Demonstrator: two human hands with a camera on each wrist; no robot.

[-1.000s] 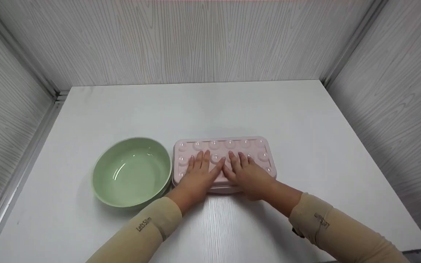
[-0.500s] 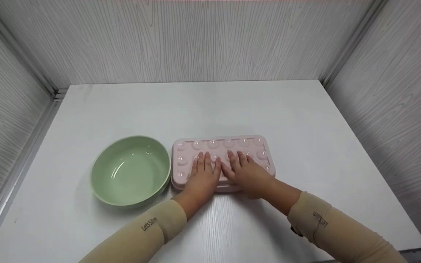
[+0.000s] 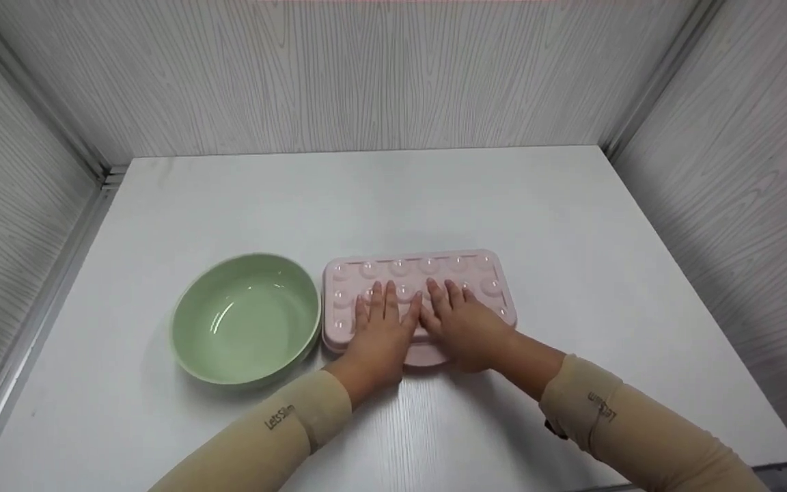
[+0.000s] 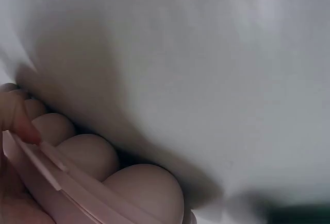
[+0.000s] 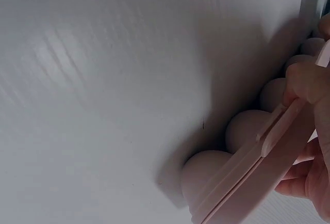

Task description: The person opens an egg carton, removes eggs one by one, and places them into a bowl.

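Note:
A pink lidded egg box (image 3: 445,263) with clear domes on its lid lies lengthwise in the head view. The fingers of my left hand (image 3: 380,338) spread over the lid's left half, while my right hand (image 3: 472,331) covers the right half. Both thumbs are hidden from above. The left wrist view shows my left thumb (image 4: 23,123) bent against the front rim, above a row of round cups (image 4: 147,190). In the right wrist view my right thumb (image 5: 304,82) hooks over the rim by a raised tab (image 5: 281,128). The box's inside is hidden.
A shallow green bowl (image 3: 246,328) stands against the box's left end. Underneath is a white table (image 3: 400,198), bounded at the back by a pale wood-grain panel (image 3: 366,75) and by similar panels at both sides.
My left hand has shifted slightly right on the lid, its fingers drawn closer together. More of the box's pink front edge shows between the wrists. The bowl stays put.

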